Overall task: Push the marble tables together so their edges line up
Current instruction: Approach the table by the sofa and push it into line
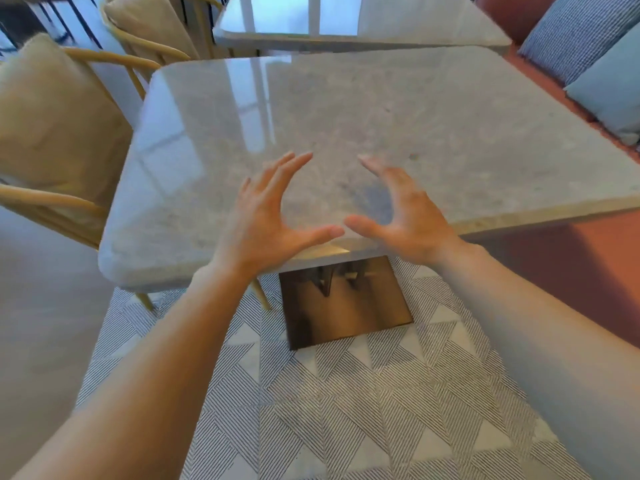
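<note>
A square grey marble table (346, 109) fills the middle of the view, standing on a brass base plate (343, 306). A second marble table (363, 26) stands just behind it, and their edges meet at a slight angle with a thin wedge of gap at the left. My left hand (270, 216) and my right hand (405, 209) hover side by side over the near edge of the front table, fingers spread and relaxed, thumbs pointing at each other. Neither hand holds anything, and I cannot tell whether they touch the marble.
Two wooden chairs with beige cushions (59, 123) stand tight along the left side of the tables. A terracotta bench (571, 258) with blue and checked cushions (606, 81) runs along the right. The floor under me is patterned tile (346, 410).
</note>
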Tool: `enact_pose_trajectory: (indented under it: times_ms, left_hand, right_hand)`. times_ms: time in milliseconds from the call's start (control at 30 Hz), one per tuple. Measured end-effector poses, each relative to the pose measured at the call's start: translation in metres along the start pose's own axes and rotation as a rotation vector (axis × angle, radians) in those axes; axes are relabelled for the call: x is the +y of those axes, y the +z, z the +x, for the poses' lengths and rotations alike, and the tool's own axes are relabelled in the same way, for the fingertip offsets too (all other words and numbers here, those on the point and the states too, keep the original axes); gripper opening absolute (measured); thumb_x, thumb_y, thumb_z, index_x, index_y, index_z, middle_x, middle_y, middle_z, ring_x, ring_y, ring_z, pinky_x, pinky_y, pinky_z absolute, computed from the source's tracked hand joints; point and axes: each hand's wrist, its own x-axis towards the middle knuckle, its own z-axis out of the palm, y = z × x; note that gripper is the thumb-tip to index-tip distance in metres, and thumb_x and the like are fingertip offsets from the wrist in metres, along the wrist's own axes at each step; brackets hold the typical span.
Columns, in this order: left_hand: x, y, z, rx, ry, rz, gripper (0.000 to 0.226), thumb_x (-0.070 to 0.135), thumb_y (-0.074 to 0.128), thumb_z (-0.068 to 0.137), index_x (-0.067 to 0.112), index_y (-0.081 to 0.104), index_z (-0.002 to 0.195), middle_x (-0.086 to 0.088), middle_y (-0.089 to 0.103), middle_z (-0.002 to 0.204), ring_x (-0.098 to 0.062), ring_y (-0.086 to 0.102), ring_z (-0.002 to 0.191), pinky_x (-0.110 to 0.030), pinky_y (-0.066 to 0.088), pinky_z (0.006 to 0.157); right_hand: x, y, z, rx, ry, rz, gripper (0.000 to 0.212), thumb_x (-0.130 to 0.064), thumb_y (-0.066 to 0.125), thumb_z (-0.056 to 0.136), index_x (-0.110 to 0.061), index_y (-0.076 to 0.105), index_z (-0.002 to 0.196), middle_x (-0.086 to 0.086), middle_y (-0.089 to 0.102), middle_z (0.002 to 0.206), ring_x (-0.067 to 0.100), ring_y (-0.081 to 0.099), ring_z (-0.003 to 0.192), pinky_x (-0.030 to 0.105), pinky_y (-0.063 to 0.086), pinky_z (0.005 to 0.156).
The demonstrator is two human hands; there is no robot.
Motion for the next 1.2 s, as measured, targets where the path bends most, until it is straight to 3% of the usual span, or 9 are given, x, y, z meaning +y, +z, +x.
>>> enact_pose_trajectory:
  times_ms: [67, 167, 300, 433, 533, 600, 733, 900, 1200]
  left_hand:
    - [-0.015, 0.014, 0.006, -0.025, -0.079, 0.057, 0.118, 0.093, 0.062, 0.063, 0.036, 0.038, 0.163, -0.002, 0.039, 0.171, -0.023, 0.034, 0.162, -0.059, 0.028, 0.129]
    - [-0.023, 0.017, 0.005, -0.066, -0.084, 0.232, 0.124, 0.113, 0.039, 0.056, 0.048, 0.033, 0.162, 0.006, 0.031, 0.176, -0.027, 0.021, 0.167, -0.058, 0.018, 0.134]
    - [-0.018, 0.02, -0.01, -0.156, 0.002, 0.507, 0.129, 0.113, 0.025, 0.054, 0.045, 0.034, 0.164, 0.007, 0.029, 0.177, -0.029, 0.018, 0.168, -0.055, 0.014, 0.135]
    - [-0.016, 0.025, -0.008, -0.204, -0.053, 0.618, 0.137, 0.116, -0.001, 0.046, 0.052, 0.016, 0.166, 0.006, 0.014, 0.181, -0.031, 0.01, 0.169, -0.056, 0.01, 0.135]
    - [-0.017, 0.029, -0.01, -0.206, -0.091, 0.653, 0.129, 0.116, 0.001, 0.051, 0.056, 0.008, 0.165, 0.005, 0.009, 0.182, -0.037, 0.008, 0.169, -0.061, 0.009, 0.134]
    - [-0.018, 0.031, -0.013, -0.2, -0.104, 0.687, 0.123, 0.116, 0.003, 0.057, 0.057, 0.004, 0.165, 0.004, 0.007, 0.183, -0.04, 0.007, 0.168, -0.063, 0.007, 0.133]
    - [-0.019, 0.033, -0.01, -0.213, -0.118, 0.724, 0.117, 0.115, 0.007, 0.061, 0.06, -0.002, 0.163, 0.005, 0.003, 0.183, -0.041, 0.005, 0.168, -0.067, 0.006, 0.132]
    - [-0.02, 0.03, -0.002, -0.238, -0.087, 0.748, 0.117, 0.115, 0.008, 0.06, 0.06, -0.001, 0.162, 0.004, 0.005, 0.183, -0.042, 0.008, 0.168, -0.068, 0.011, 0.13]
    - [-0.023, 0.027, 0.001, -0.226, -0.092, 0.733, 0.126, 0.115, -0.001, 0.046, 0.062, 0.007, 0.161, 0.006, 0.013, 0.182, -0.041, 0.013, 0.167, -0.069, 0.014, 0.129]
  right_hand:
    - [0.018, 0.017, 0.005, -0.026, 0.0, -0.126, 0.107, -0.086, 0.043, 0.079, -0.023, 0.036, 0.165, -0.002, 0.039, 0.171, 0.019, 0.035, 0.158, 0.048, 0.027, 0.13]
    - [0.028, 0.027, 0.005, 0.022, -0.037, -0.331, 0.101, -0.088, 0.034, 0.086, -0.025, 0.039, 0.165, -0.002, 0.043, 0.17, 0.022, 0.039, 0.158, 0.049, 0.023, 0.131]
    - [0.024, 0.031, 0.003, -0.051, -0.023, -0.522, 0.109, -0.094, 0.024, 0.08, -0.029, 0.037, 0.166, -0.001, 0.037, 0.173, 0.024, 0.031, 0.163, 0.049, 0.018, 0.134]
    - [0.022, 0.026, 0.003, -0.135, 0.039, -0.562, 0.118, -0.103, 0.014, 0.07, -0.04, 0.022, 0.169, -0.003, 0.02, 0.18, 0.027, 0.016, 0.167, 0.054, 0.01, 0.135]
    - [0.029, 0.02, -0.003, -0.199, 0.021, -0.647, 0.125, -0.109, 0.001, 0.062, -0.046, 0.007, 0.17, -0.002, 0.01, 0.182, 0.034, 0.009, 0.168, 0.057, 0.007, 0.135]
    - [0.035, 0.013, -0.007, -0.212, -0.021, -0.686, 0.119, -0.108, 0.006, 0.066, -0.047, 0.003, 0.169, -0.001, 0.01, 0.182, 0.037, 0.011, 0.167, 0.057, 0.009, 0.134]
    - [0.046, 0.0, -0.001, -0.242, -0.104, -0.792, 0.117, -0.108, 0.007, 0.065, -0.051, 0.004, 0.168, -0.001, 0.017, 0.18, 0.035, 0.021, 0.165, 0.054, 0.021, 0.13]
    - [0.051, 0.001, 0.007, -0.247, -0.127, -0.778, 0.123, -0.111, -0.007, 0.058, -0.053, 0.005, 0.167, 0.0, 0.019, 0.18, 0.039, 0.023, 0.164, 0.061, 0.019, 0.131]
    - [0.054, 0.008, 0.011, -0.223, -0.151, -0.766, 0.125, -0.112, -0.005, 0.06, -0.051, 0.011, 0.167, 0.002, 0.025, 0.178, 0.04, 0.029, 0.162, 0.061, 0.023, 0.129]
